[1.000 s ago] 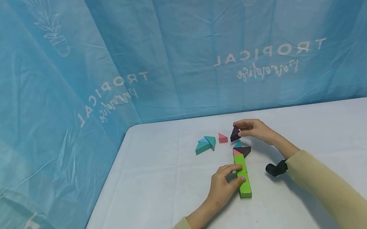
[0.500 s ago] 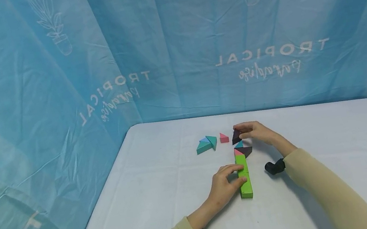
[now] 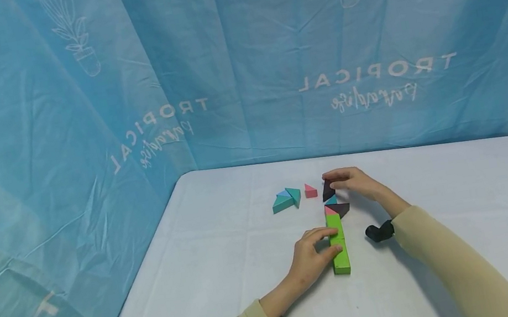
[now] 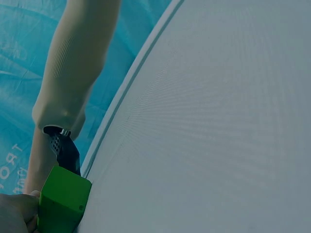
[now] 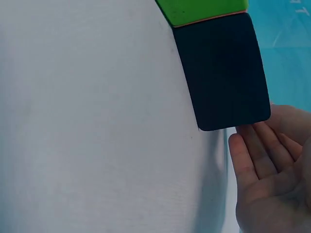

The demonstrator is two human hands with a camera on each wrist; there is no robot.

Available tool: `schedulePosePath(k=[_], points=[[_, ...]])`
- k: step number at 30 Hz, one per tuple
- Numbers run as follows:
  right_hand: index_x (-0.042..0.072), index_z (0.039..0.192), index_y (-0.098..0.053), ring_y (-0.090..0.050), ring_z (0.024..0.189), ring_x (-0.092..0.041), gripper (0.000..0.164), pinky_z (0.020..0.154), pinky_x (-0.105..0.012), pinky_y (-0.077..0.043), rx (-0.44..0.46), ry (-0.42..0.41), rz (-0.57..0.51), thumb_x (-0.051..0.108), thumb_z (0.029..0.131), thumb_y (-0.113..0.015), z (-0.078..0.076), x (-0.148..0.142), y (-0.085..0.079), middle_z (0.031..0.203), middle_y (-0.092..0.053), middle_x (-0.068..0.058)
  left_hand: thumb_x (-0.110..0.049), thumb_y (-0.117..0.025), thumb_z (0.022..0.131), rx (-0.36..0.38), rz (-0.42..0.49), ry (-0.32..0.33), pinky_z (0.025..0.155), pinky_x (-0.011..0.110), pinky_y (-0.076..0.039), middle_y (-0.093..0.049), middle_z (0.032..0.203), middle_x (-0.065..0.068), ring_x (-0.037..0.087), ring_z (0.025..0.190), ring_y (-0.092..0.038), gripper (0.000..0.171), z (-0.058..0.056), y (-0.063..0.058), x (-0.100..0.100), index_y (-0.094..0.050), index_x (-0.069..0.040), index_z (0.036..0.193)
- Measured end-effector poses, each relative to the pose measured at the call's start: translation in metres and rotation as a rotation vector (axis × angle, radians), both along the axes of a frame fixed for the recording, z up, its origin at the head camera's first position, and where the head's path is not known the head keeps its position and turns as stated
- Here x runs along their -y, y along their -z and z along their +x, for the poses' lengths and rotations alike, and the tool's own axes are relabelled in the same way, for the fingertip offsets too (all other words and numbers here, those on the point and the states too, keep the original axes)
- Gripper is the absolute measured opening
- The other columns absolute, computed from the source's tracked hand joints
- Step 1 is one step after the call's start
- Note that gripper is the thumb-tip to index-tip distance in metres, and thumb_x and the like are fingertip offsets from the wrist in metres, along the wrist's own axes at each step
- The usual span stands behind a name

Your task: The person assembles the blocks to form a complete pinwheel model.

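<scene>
In the head view, two green blocks (image 3: 341, 263) lie end to end on the white table. My left hand (image 3: 308, 263) holds them from the left, its thumb on the near block and a finger on the far one. Beyond them a small pink triangle (image 3: 330, 211), a black block (image 3: 341, 209) and a blue triangle (image 3: 331, 200) continue the row. At its far end my right hand (image 3: 358, 183) pinches a black triangular block (image 3: 327, 192) between thumb and fingers, right at the blue triangle. From the right wrist, a dark block face (image 5: 223, 73) covers much of the right hand's grip.
Left of the row's far end sits a loose pink triangular block (image 3: 311, 192). Farther left, several teal and blue triangular blocks (image 3: 283, 203) are grouped together. A blue printed curtain (image 3: 258, 124) hangs behind the table's back edge and along its left side.
My right hand has brought the black triangular block a little nearer, down against the blue triangle. The left hand stays on the green blocks.
</scene>
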State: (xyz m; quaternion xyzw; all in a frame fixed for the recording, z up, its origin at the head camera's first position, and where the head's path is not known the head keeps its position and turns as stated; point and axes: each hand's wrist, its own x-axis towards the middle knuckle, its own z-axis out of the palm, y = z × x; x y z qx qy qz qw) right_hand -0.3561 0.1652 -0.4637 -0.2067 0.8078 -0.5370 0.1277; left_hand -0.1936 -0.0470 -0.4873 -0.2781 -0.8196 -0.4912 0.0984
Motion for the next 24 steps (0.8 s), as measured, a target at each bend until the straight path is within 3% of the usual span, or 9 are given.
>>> schedulePosePath(k=[24], points=[[-0.001, 0.133, -0.051, -0.042, 0.127, -0.032, 0.040, 0.104, -0.049, -0.033, 0.002, -0.078, -0.052, 0.011, 0.096, -0.055, 0.012, 0.005, 0.002, 0.135, -0.050, -0.018, -0.019, -0.070, 0.086, 0.003, -0.003, -0.008, 0.097, 0.029, -0.042, -0.063, 0.118, -0.003, 0.010, 0.115, -0.052, 0.033, 0.000, 0.000, -0.001, -0.065, -0.009, 0.117]])
